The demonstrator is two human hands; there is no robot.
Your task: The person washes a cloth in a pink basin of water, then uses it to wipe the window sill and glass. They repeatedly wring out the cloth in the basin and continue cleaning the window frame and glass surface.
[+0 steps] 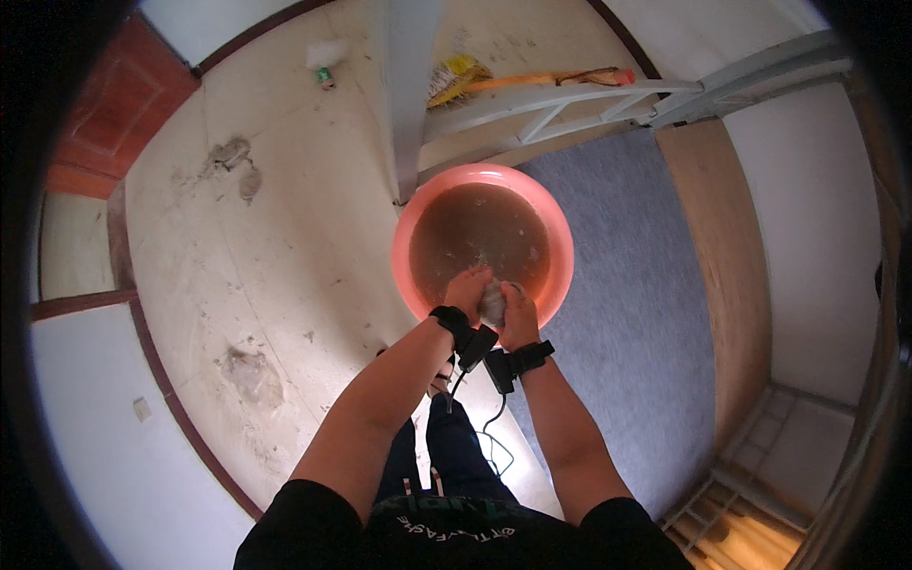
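A round pink plastic basin (563, 246) holds murky brownish water (477, 228) with a few light patches on its surface. Over the near part of the basin, my left hand (468, 291) and my right hand (519, 313) grip a wet, bunched grey cloth (492, 305) between them. The fingers of both hands are curled against it, partly hidden by the cloth. A black strap with a small black box and a cable sits on each wrist.
A grey metal bed frame (410, 107) rises just behind the basin. Blue-grey matting (613, 285) lies to the right. Beyond the frame is a yellow-bristled broom (463, 71). A green can (325, 78) and clear plastic bag (253, 377) lie on the stained floor. Cables hang by my legs.
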